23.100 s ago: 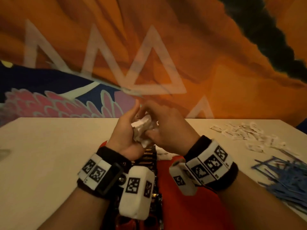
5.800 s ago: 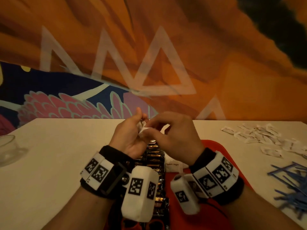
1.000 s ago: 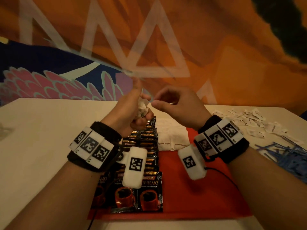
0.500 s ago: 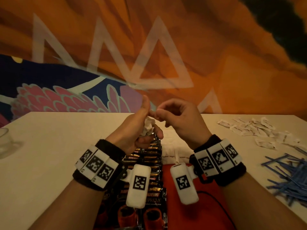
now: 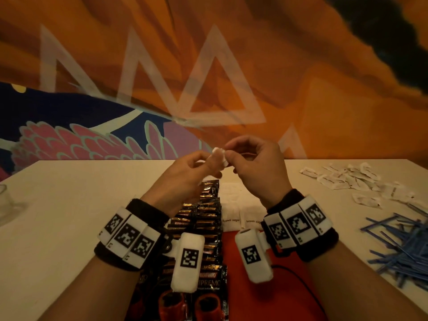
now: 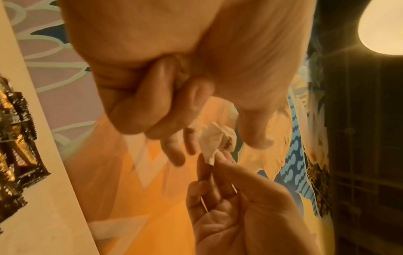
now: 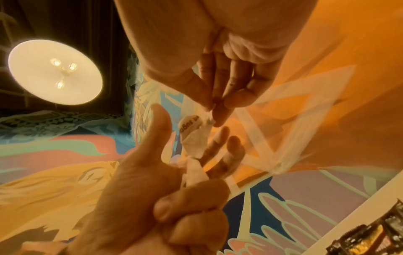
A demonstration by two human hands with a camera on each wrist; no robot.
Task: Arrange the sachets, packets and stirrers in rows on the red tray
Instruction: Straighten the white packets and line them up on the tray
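Both hands are raised above the red tray (image 5: 254,295). My left hand (image 5: 209,163) grips a small bunch of white sugar sachets (image 7: 195,172) in its curled fingers, thumb up. My right hand (image 5: 228,156) pinches the end of one white sachet (image 5: 219,156) between thumb and forefinger, right at the left fingertips. The wrist views show this sachet (image 6: 214,139) crumpled and held between the two hands. On the tray lie a column of dark coffee packets (image 5: 205,218) and, beside it, white brown-sugar sachets (image 5: 234,213).
A heap of loose white sachets (image 5: 347,179) lies on the table at the far right. Blue stirrers (image 5: 403,249) are piled at the right edge. A glass (image 5: 4,202) stands at the far left. A painted wall rises behind the table.
The right fingers have taken hold of one sachet at the top of the left hand's bunch. Both hands stay raised and close together over the tray.
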